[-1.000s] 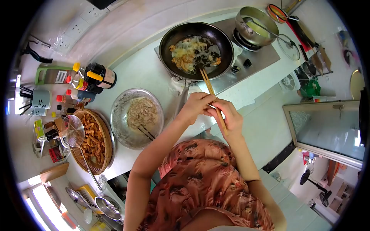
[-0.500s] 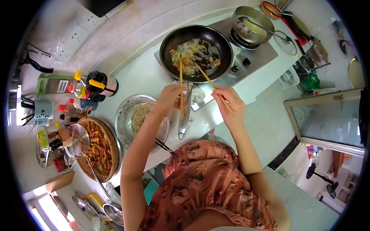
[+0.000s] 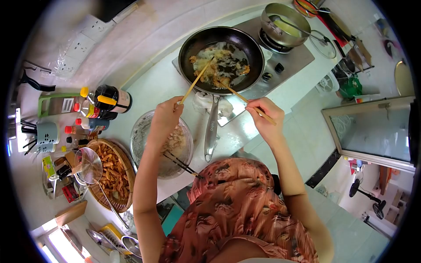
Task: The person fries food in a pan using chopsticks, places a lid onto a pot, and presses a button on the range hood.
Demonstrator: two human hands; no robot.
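My left hand (image 3: 167, 115) is closed on one wooden chopstick (image 3: 196, 81), whose tip reaches into the black frying pan (image 3: 187, 73). In my right hand (image 3: 266, 117) is a second wooden chopstick (image 3: 237, 94), its tip at the pan's near side. Golden-brown battered pieces (image 3: 219, 81) lie in bubbling oil inside the pan. The pan's metal handle (image 3: 211, 131) points toward me between my two hands. Below my left forearm sits a metal bowl (image 3: 139, 131) with pale battered food, partly covered by the arm. A pair of dark-ended chopsticks (image 3: 182, 165) rests over its rim.
A wicker basket (image 3: 128, 173) of fried pieces stands at the left, with a wire strainer (image 3: 88, 165) across it. Bottles (image 3: 115, 98) line the counter's left back. Beyond the pan, a steel pot (image 3: 285, 25) with a ladle sits on the other burner. A door (image 3: 372, 131) is at right.
My left hand has moved left and down, slanting its chopstick. My right hand has shifted slightly right, its chopstick tip lower in the pan. Some frying pieces have moved toward the near side.
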